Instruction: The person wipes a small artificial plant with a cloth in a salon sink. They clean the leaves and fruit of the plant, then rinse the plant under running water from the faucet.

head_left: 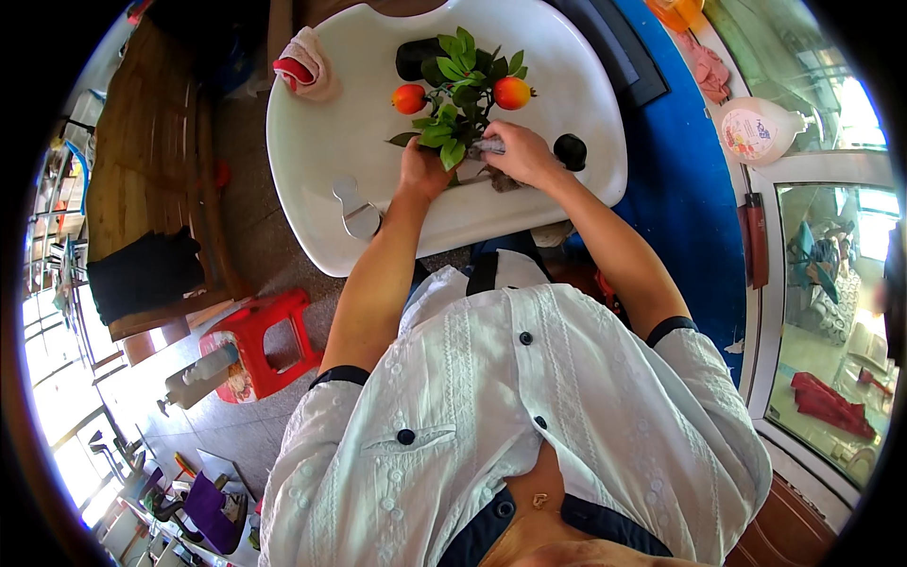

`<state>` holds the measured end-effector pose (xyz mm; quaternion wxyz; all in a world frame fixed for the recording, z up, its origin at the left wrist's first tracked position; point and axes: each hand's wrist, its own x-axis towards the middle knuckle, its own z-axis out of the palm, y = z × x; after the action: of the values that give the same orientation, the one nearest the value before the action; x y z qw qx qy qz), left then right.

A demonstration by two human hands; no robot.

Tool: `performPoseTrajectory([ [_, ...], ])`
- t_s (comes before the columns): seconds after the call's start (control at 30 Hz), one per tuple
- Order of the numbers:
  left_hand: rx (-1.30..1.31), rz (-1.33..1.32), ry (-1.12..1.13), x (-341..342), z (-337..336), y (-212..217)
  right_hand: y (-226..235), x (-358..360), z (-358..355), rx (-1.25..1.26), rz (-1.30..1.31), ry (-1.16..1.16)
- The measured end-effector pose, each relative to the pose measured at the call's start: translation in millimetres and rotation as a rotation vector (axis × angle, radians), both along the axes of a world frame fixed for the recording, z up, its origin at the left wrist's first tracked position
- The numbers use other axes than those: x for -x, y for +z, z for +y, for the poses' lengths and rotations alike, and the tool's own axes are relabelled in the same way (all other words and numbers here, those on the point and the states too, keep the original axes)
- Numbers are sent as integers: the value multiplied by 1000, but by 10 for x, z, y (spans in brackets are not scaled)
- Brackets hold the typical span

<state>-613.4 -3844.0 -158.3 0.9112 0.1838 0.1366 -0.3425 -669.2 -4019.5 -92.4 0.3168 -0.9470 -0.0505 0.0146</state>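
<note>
A leafy green plant [453, 123] with two orange-red fruits, pomegranate-like in shape, stands over the white basin [312, 189]. My left hand [425, 172] is closed around its lower part, with the fingertips partly behind the leaves. Close by on the right, my right hand [521, 153] pinches a greyish crumpled cloth [489, 146] against the base of the plant. More grey-brown material hangs below that hand. The plant's base is mostly hidden by leaves and hands. A dark oblong thing [416, 59] lies behind the plant.
On the basin's left rim rests a pink-and-red towel [306, 66]. A metal tap lever [357, 210] sits at the near left, and a round black piece [570, 151] at the right. A red stool [274, 340] holding bottles stands left; a white pump bottle [756, 130] is far right.
</note>
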Motion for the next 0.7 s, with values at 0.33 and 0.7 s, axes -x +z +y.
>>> performPoseTrajectory([
  [0.33, -272, -248, -59, 75, -61, -44, -248, -45, 2, -95, -95, -106],
  [0.7, -515, -348, -195, 42, -67, -48, -230, -122, -48, -906, 249, -198],
])
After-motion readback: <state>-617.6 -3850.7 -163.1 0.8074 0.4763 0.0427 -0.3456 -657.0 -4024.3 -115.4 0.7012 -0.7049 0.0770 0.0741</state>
